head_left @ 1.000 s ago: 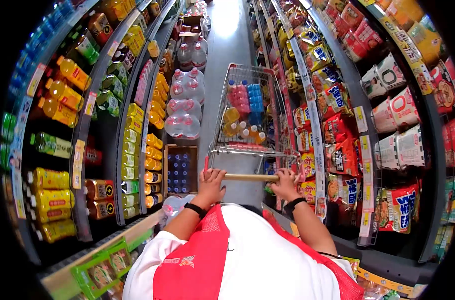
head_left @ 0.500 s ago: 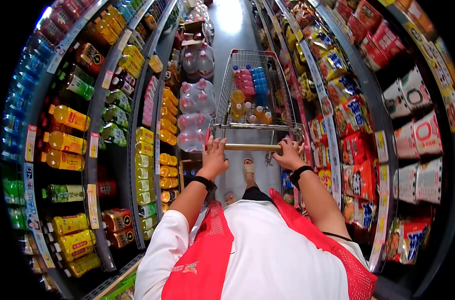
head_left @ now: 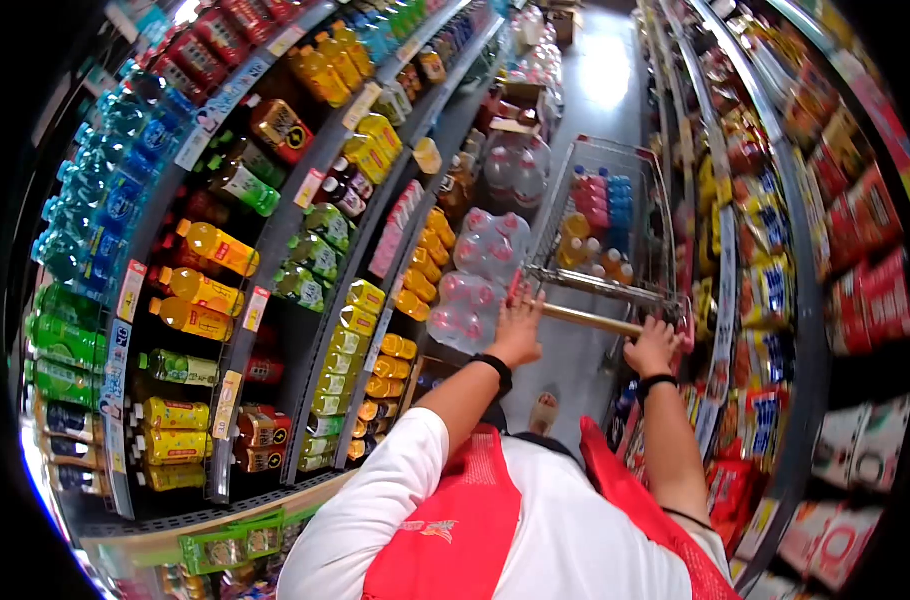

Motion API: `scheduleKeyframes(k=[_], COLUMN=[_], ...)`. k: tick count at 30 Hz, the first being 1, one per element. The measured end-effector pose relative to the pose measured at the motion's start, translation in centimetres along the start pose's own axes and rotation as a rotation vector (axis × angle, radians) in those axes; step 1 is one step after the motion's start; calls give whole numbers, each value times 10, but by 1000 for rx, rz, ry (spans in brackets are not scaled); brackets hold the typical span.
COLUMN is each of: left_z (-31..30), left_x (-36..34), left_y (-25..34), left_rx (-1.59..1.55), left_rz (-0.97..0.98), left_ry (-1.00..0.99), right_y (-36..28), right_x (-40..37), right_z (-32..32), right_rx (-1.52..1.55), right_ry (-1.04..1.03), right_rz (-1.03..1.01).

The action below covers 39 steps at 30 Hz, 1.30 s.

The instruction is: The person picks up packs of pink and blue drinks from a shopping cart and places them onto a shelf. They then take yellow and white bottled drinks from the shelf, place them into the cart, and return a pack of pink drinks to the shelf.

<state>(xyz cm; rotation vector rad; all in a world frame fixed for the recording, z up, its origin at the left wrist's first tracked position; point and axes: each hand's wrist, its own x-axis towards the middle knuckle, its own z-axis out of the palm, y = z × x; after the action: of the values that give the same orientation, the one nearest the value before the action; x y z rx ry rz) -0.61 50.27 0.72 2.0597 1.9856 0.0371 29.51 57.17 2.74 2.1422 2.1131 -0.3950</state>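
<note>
While left hand (head_left: pixel 519 330) lies spread and right hand (head_left: pixel 656 348) curls over handlebar (head_left: pixel 590 318) of shopping cart (head_left: pixel 607 288), push evenly.

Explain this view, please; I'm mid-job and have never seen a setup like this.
There is no machine here: these are a person's bare hands, seen from a camera worn on the head, looking forward and down. The left hand and right hand rest near opposite ends of the handle of a shopping cart; how tightly they grip is unclear. The cart holds pink bottles, blue bottles and others. Drink bottles line the shelves on the left, packaged food those on the right.
</note>
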Motion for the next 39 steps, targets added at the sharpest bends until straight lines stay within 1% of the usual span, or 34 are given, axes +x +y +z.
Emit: scheduleKeyframes(k=[2,4,5,6,8,9,10,12,15,17,18,19,20,21,25,27,30,31,32,34,35,36,37,38,39], left_z=[-5,-19,-25,-26,-18,-21,-17,-7,-22,-26,-28,-25,-19,-1,-46,-56,-67,-66,-64,-58,-70,-75,-77,-78,-86], left_x=[25,35,47,62,71,77,83,102,111,125,136,144,148,161,200,225,269,284,301,332,347,366,381,392,404], left_y=[4,0,-3,-8,-24,-32,-44,-60,-75,-81,-86,-86,-85,-90,-88,-86,-78,-73,-72,-70,-67,-69,-73,-76,-76], left_rx=[-37,-5,14,-28,-105,-125,-123,-149,-255,-269,-224,-177,-135,-10,-115,-104,-110,-114,-97,-64,-31,-41,-52,-60,-63], left_rz=[-8,2,12,23,57,74,100,133,133,126,121,112,106,111,79,76,41,25,13,-1,-25,-16,-10,-7,-11], left_ry=[-2,-15,-20,30,83,126,138,193,170,143,160,161,146,238,42,50,50,40,71,122,41,52,46,33,3], right_y=[8,4,-8,-9,-5,-7,-10,-18,-10,7,2,-20,-22,-28,-37,-44,-44,-48,-50,-65,-63,-62,-68,-70,-73], right_x=[21,27,23,27,37,42,50,63,105,141,158,163,173,176,213,236,282,296,310,336,356,373,387,403,415], right_z=[21,17,1,7,12,9,7,-10,-30,-9,-6,-30,-31,-34,-44,-53,-65,-72,-78,-99,-94,-86,-97,-107,-111], right_rx=[-13,-15,-56,-17,-59,-48,23,117,78,42,43,-77,-137,-119,-117,-145,-183,-215,-245,-235,-236,-233,-184,-169,-133], right_ry=[162,197,142,140,232,201,229,129,-139,-255,-317,-456,-490,-459,-374,-320,-294,-272,-226,-243,-151,-65,-74,-141,-141], right_rz=[-38,-63,-43,-47,-145,-124,-99,-50,-144,-111,-96,-24,-25,-24,-16,-19,2,-22,-32,1,2,5,3,0,10])
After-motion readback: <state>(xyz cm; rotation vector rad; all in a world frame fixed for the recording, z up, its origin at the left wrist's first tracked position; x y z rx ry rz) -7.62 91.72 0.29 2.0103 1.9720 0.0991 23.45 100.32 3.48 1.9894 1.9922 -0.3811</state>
